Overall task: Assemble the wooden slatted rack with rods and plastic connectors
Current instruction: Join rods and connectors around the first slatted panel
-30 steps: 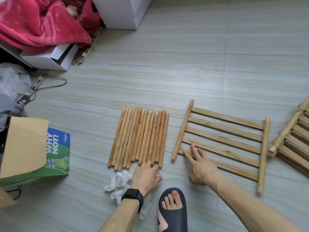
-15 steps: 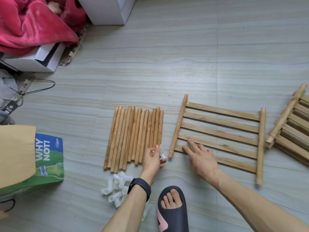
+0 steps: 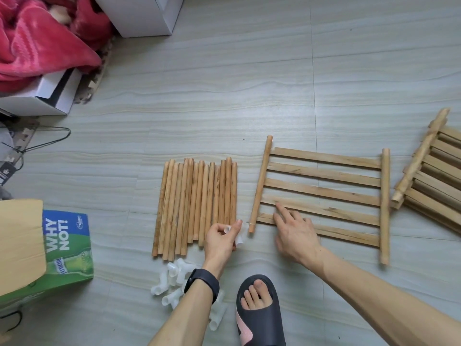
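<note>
Several wooden rods lie side by side on the floor. To their right lies a slatted panel with a round rail at each end. My left hand holds a translucent white plastic connector just beside the near tip of the panel's left rail. Resting flat on the panel's near slats, fingers spread, is my right hand. A pile of several more connectors sits under my left wrist.
A stack of more slatted panels lies at the right edge. A green cardboard box stands at the left, a white box and red blanket at the far left. My foot in a dark slipper is at the bottom.
My left hand rose from the connector pile with one connector and carried it up and right to the tip of the panel's left rail. My right hand stayed on the slats.
</note>
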A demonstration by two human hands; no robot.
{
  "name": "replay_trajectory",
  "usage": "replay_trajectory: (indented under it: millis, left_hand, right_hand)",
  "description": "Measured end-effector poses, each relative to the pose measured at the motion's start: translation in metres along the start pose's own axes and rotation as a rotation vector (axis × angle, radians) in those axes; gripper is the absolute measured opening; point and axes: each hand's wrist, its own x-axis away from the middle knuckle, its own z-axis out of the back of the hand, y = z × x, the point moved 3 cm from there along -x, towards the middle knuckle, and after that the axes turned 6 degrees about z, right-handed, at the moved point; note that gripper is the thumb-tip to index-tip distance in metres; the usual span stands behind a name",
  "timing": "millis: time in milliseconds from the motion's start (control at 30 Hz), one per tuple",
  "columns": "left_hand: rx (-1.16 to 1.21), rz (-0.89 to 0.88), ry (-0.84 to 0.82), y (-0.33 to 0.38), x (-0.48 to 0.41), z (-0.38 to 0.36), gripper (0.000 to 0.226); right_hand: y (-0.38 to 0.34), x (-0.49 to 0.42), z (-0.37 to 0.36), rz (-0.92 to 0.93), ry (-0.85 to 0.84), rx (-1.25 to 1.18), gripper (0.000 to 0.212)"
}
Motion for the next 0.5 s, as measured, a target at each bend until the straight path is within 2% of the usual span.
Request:
replay_trajectory:
  millis: [133,233,400,500]
  left_hand:
    - [-0.083,-0.060,0.014,0.001,0.004,-0.001,0.051]
    - [-0.106,-0.046,-0.015,-0.001,0.006,-0.005,0.043]
    - [-0.034,-0.013,-0.136,0.001,0.012,-0.011,0.021]
    - [0.043,0.049,-0.274,0.002,0.017,-0.015,0.023]
  right_hand:
    - [-0.021,0.002,0.011,-0.017,0.112,-0.381,0.051]
    - [-0.034,0.002,0.015,0.009,0.074,-0.767,0.042]
    - [-0.029,-0.001,0.011,-0.022,0.109,-0.849,0.020]
    - [-0.018,-0.002,0.005,-0.131,0.114,-0.941,0.010]
